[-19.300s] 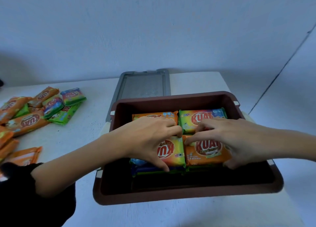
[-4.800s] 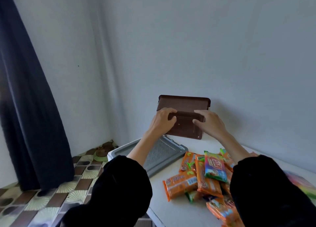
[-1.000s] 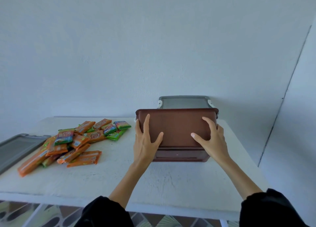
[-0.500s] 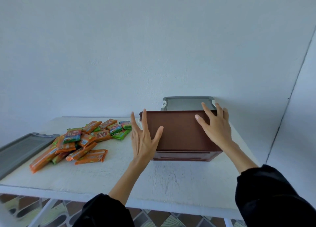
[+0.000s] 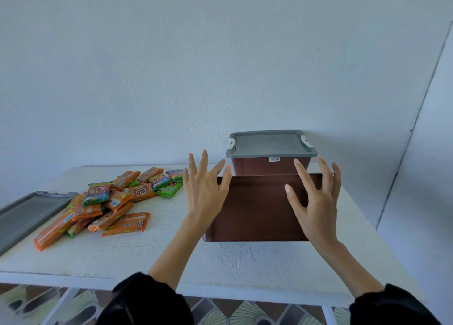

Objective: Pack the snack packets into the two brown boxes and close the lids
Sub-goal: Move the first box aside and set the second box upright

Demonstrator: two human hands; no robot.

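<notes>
A lidless brown box stands on the white table, its near wall facing me. Behind it sits a second brown box with a grey lid on it. My left hand hovers at the near box's left edge with fingers spread and straight. My right hand is spread in front of the box's right part, holding nothing. A heap of orange and green snack packets lies on the table to the left.
A loose grey lid lies at the table's left end, partly over the edge. A pale wall rises right behind the boxes. The table's front edge runs close to my sleeves, with patterned floor tiles below.
Both hands have come off the near brown box and now hover with spread fingers. The box now sits further forward, so the lidded box behind it shows more.
</notes>
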